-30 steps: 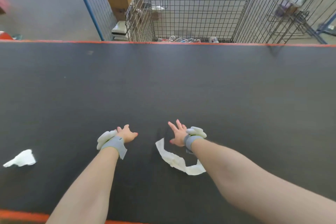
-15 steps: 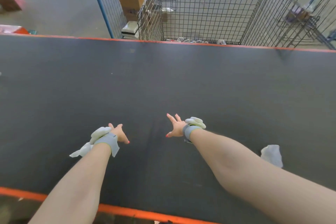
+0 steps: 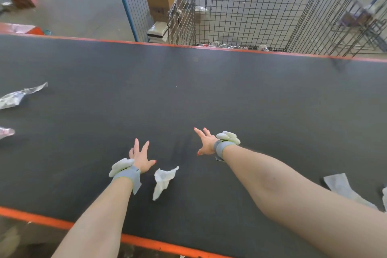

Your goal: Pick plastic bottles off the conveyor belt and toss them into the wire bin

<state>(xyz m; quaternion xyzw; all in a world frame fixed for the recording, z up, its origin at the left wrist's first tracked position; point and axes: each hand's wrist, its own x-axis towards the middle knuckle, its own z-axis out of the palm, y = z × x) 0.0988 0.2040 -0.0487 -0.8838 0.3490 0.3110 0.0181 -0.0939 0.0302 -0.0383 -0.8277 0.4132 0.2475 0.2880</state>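
Both hands empty, fingers spread: left hand (image 3: 140, 158) and right hand (image 3: 206, 142) hover low centre over the conveyor belt (image 3: 251, 100). White scrap (image 3: 163, 180) now sits right of the left wrist, was left of it. Crumpled clear plastic (image 3: 14, 97) newly in at left edge. Plastic bottles (image 3: 228, 45) lie in the wire bin (image 3: 240, 6), top centre, past the belt's far orange edge (image 3: 125, 41); mid-belt is open.

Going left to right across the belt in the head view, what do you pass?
crumpled clear wrapper → left hand → white paper scrap → right hand → flat white sheet
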